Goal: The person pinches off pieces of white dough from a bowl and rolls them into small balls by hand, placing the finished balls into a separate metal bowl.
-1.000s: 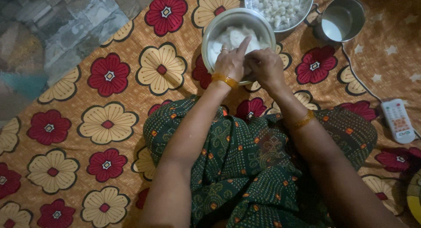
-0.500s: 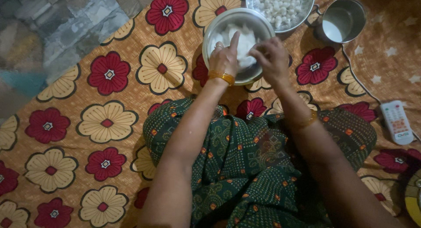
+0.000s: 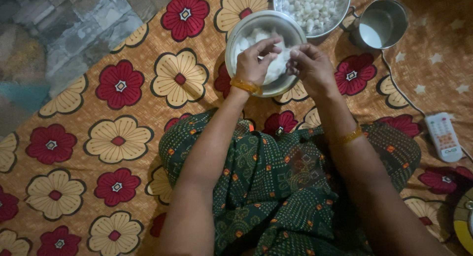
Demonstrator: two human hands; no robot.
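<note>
Floral cloth (image 3: 123,138), soft white dough (image 3: 276,64), pinched

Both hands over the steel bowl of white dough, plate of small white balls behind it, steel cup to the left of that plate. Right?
Not quite: the steel cup stands to the right of the plate of small white balls, not the left, as the head view shows. The rest holds: the left hand and right hand are over the steel bowl of white dough, with the plate behind it.

Floor covered by orange flowered sheet (image 3: 148,93). On it, far edge: steel bowl (image 3: 236,32), steel plate (image 3: 340,12), steel cup (image 3: 382,24). Right edge: white remote (image 3: 443,137).
</note>
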